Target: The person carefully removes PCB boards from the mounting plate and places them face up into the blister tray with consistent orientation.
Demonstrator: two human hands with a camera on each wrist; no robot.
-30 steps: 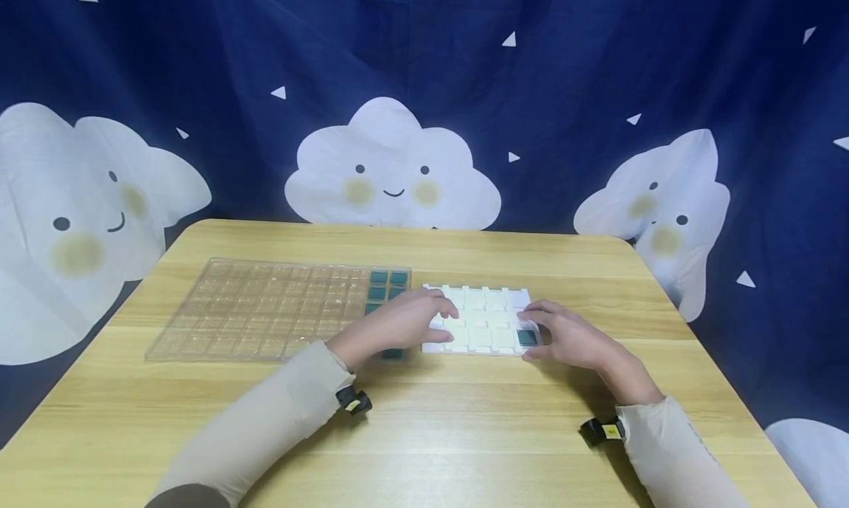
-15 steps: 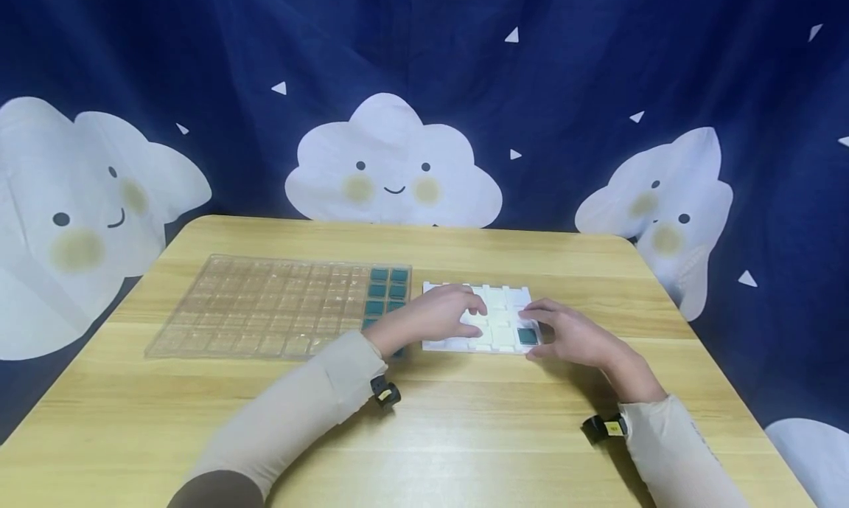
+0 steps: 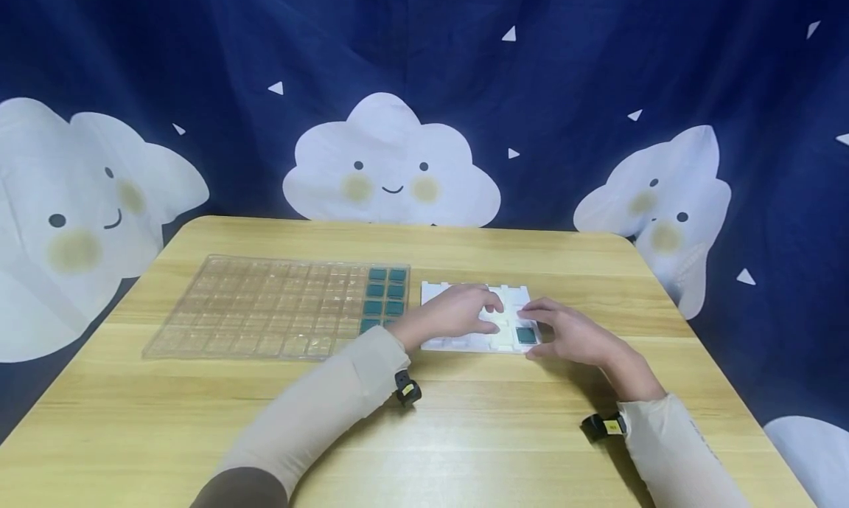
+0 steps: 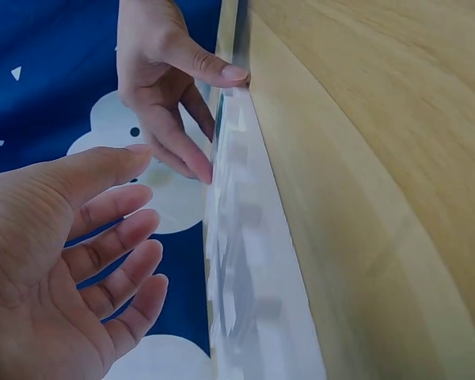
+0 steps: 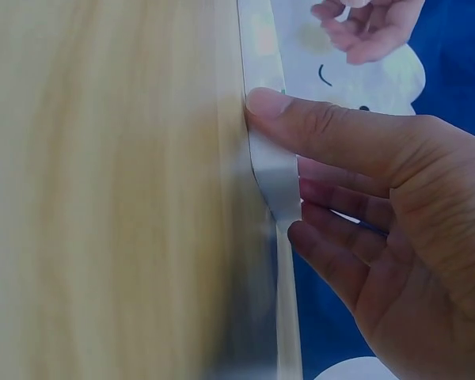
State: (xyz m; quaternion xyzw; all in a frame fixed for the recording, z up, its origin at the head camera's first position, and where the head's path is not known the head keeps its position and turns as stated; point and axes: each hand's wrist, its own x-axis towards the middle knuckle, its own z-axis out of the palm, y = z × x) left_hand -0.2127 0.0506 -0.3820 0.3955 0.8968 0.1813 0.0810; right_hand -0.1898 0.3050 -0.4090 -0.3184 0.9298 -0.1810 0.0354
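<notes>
A white tray (image 3: 517, 296) with square compartments lies on the table in the head view. One dark green square tile (image 3: 526, 335) sits in its near right compartment. My right hand (image 3: 573, 335) holds the tray's right end, thumb at the near edge and fingers at the side, as the right wrist view also shows. Above the middle of the tray is my left hand (image 3: 458, 312), fingers loosely bent and apart. In the left wrist view, nothing shows between the thumb and fingers of this left hand (image 4: 71, 261). It hides several compartments from the head camera.
Left of the white tray lies a larger clear plastic tray (image 3: 259, 309) with many compartments. Several green tiles (image 3: 375, 290) fill its right-hand columns, partly covered by the left wrist. Behind the wooden table (image 3: 504, 434) hangs a blue curtain (image 3: 544, 73) with clouds.
My left hand has moved right, from the left end of the white tray to over its middle, uncovering green tiles in the clear tray. The right hand stays at the tray's right end.
</notes>
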